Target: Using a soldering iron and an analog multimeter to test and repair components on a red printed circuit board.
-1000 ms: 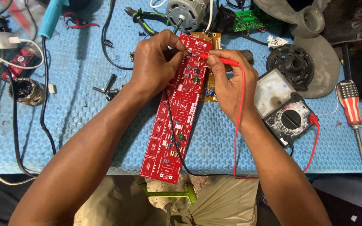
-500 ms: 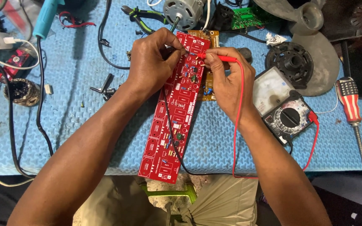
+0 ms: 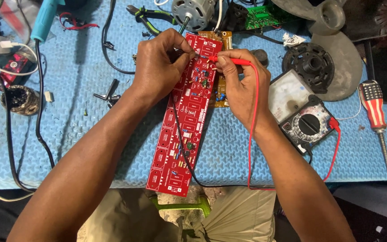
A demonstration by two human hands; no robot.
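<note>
Far left, blue soldering iron [image 3: 45, 20] lying on the blue mat [image 3: 77, 134]. Left hand [image 3: 157, 67] pinching a black probe, tip down on the long red circuit board [image 3: 187, 121] at centre. Right hand [image 3: 240, 85] gripping the red probe [image 3: 227, 60], touching the board's top end. Just right, analog multimeter [image 3: 301, 112], then striped screwdriver [image 3: 375, 112].

Bright, even light; sharp, soft shadows.

Left hand [image 3: 160, 67] and right hand [image 3: 240, 85] meet, fingers pinched, forearms angled inward.
</note>
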